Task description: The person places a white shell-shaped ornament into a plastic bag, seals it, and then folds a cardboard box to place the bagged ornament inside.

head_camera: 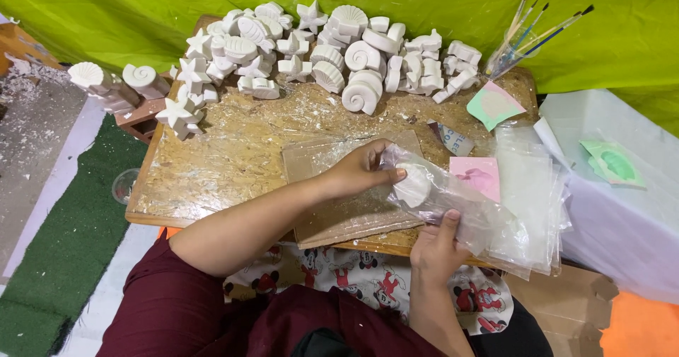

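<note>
White plaster, a small cast piece [414, 185], sits pinched in my left fingers [387, 178] at the mouth of a clear plastic bag [453, 205]; my right hand [435, 247] grips the bag's near edge. I judge the thin film could snag or tear on the cast, or the brittle piece slip and chip on the worktop [233, 152]. That chipboard is dusty, with more white casts [339, 53] along its far side, brushes [530, 32] far right, green cloth [141, 10] behind.
</note>
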